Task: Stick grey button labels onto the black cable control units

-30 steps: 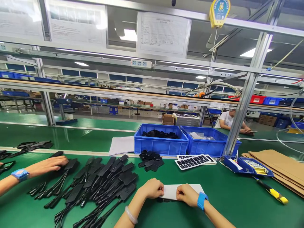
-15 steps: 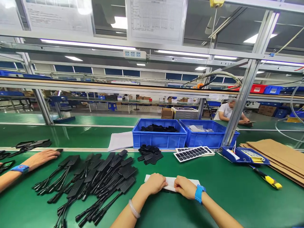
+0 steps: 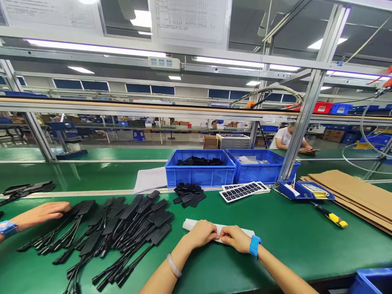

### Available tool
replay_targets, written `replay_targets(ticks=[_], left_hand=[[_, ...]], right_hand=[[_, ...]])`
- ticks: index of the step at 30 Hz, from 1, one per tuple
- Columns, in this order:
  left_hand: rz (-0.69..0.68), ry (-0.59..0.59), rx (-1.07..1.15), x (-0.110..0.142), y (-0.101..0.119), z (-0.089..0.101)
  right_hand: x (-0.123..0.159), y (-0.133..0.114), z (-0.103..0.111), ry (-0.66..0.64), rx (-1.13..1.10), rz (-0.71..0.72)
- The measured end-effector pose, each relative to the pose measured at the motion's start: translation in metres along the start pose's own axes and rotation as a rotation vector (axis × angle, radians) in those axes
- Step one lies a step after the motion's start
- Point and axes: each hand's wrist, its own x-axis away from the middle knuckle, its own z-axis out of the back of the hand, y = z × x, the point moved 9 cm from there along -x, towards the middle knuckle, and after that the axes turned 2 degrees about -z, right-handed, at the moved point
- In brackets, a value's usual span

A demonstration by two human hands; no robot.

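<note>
A flat white strip, perhaps a folded sheet or wrap point(image 3: 190, 224), lies across the green bench in front of me. My left hand point(image 3: 202, 234) grips its near edge with bent fingers. Close beside it, my right hand point(image 3: 236, 238) pinches the same edge, and the fingertips of both hands nearly meet. What lies under or inside the white strip is hidden. Left of my hands spreads a pile of black cables with flat rectangular ends point(image 3: 128, 228). A small heap of flat black pieces point(image 3: 189, 194) sits beyond the strip.
A co-worker's hand point(image 3: 45, 213) reaches the cable pile from the left. Blue bins point(image 3: 200, 175) line the back, beside black-and-white label sheets point(image 3: 245, 191). At right are a small blue tray point(image 3: 289, 191), a yellow-black cutter point(image 3: 330, 215) and cardboard sheets point(image 3: 358, 192).
My hands have drawn closer together along the white strip, which looks more curled at its edge. The co-worker's hand now touches the cable pile. My view has shifted slightly right and down.
</note>
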Motion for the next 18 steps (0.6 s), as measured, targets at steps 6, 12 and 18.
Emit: replay_targets(ticks=[6, 12, 18], left_hand=[[0.009, -0.062, 0.049, -0.001, -0.004, -0.006], [-0.004, -0.093, 0.041, 0.004, 0.001, -0.002], [-0.055, -0.090, 0.012, -0.003, 0.019, 0.003]], right_hand=[[0.011, 0.005, 0.012, 0.031, 0.078, 0.052], [0.006, 0.014, 0.007, -0.003, 0.023, -0.005], [-0.006, 0.022, 0.000, -0.124, -0.074, 0.043]])
